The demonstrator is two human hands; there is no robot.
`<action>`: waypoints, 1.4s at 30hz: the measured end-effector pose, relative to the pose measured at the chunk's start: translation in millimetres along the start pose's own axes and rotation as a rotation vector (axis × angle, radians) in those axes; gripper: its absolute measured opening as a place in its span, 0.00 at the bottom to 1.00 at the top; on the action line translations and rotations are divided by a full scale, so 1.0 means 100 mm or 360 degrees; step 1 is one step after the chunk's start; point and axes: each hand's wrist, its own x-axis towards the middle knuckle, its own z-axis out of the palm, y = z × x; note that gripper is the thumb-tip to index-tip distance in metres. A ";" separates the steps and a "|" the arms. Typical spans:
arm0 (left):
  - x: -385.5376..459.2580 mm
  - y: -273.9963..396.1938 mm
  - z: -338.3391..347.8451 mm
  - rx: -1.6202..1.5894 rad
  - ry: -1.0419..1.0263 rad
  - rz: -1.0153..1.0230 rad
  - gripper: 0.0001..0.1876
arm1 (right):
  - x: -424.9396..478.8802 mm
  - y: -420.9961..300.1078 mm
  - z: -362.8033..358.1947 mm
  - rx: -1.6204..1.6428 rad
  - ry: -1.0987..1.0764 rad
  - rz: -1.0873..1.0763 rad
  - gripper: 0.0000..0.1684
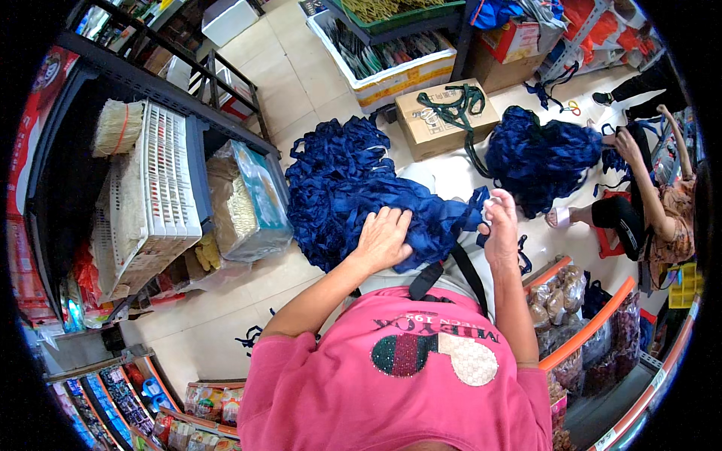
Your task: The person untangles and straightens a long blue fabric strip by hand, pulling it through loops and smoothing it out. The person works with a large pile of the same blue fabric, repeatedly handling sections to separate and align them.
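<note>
A large heap of navy fabric strips (338, 197) lies before me, spreading across my lap and to its left. My left hand (384, 237) is on the near side of this heap, its fingers bent into the cloth. To the right, my right hand (499, 225) is raised with curled fingers, beside the narrow end of the cloth. Whether a strip is pinched between its thumb and fingers cannot be made out. Black straps (451, 276) lie across my waist under the heap.
A second navy heap (538, 158) sits near a seated person (665, 220), whose hands are raised. Dark green straps (459, 107) drape over a cardboard box (434, 132). Scissors (573, 108) lie on the floor. Shelving (225, 129) with a white basket (169, 175) borders the left; an orange-edged rack (598, 315) borders the right.
</note>
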 end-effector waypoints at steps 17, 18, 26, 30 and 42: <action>0.25 -0.13 -0.35 -0.2825 -0.0009 -0.1045 0.08 | -0.06 0.44 0.33 -0.1256 -0.0476 -0.0099 0.27; 0.27 -0.08 -0.40 -0.2842 -0.0026 -0.1058 0.08 | -0.02 0.54 0.32 -0.1019 -0.0476 0.0013 0.26; 0.16 -0.09 -0.43 -0.2756 -0.0298 -0.0842 0.13 | -0.03 0.53 0.36 -0.1834 -0.0533 -0.0561 0.37; 0.14 -0.02 -0.82 -0.2667 0.0118 -0.0685 0.09 | 0.23 0.72 0.39 -0.1332 -0.0372 -0.0856 0.27; 0.13 -0.11 -1.04 -0.2497 0.0263 -0.0625 0.08 | 0.56 0.29 0.57 0.0217 -0.0546 0.0038 0.21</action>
